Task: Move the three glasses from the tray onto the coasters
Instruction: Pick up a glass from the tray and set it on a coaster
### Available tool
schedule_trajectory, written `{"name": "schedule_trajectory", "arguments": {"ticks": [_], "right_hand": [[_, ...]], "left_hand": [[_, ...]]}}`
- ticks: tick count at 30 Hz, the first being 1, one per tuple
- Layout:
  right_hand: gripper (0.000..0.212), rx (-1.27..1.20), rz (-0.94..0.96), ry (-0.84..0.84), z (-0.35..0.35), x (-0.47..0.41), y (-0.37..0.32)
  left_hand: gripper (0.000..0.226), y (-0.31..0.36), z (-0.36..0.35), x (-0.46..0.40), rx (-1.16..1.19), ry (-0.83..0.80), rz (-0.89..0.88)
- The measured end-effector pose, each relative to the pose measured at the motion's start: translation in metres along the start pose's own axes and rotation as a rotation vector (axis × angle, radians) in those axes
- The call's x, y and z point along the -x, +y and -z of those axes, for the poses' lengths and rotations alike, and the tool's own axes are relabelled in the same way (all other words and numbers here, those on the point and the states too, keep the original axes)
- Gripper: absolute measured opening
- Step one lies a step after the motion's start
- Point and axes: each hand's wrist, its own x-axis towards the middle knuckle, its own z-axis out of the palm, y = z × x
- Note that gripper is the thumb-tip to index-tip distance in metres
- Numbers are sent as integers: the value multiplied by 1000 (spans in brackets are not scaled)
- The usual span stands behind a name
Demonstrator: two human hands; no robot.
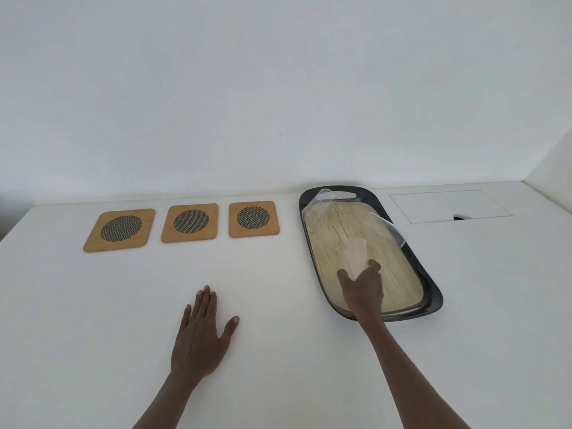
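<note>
Three clear glasses stand on a black tray (pixel 431 292) with a bamboo floor, right of centre. The far glass (pixel 320 205) is at the tray's back left, another glass (pixel 388 230) near its right rim, and the near glass (pixel 356 255) in the middle. My right hand (pixel 362 289) wraps thumb and fingers around the near glass's base, which still rests on the tray. My left hand (pixel 201 332) lies flat on the white table, fingers apart, holding nothing. Three square wooden coasters with dark mesh centres lie in a row to the left: left coaster (pixel 120 229), middle coaster (pixel 189 222), right coaster (pixel 253 218). All are bare.
The white table (pixel 278 351) meets a white wall at the back. A rectangular cable hatch (pixel 448 205) is set in the tabletop behind and right of the tray. The table's left edge shows at the far left.
</note>
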Motion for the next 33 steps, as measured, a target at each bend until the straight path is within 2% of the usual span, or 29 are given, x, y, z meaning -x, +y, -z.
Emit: {"name": "schedule_trajectory", "arguments": {"ticks": [5,9,11,21,33], "right_hand": [[73,-246,79,52,24,-8,-6],[66,-601,8,-39,32,-9,-11],[64,-704,-18,-60,32,-7,-13],[69,-610,24,17,31,-9,-16],[70,-579,149,17,28,-6,-23]], "left_hand": [[90,1,0,-1,-13,-8,9],[90,1,1,-1,-17,-8,10],[91,1,1,0,-18,-13,9],[89,3,4,0,-15,-23,15],[88,3,5,1,4,-26,3]]}}
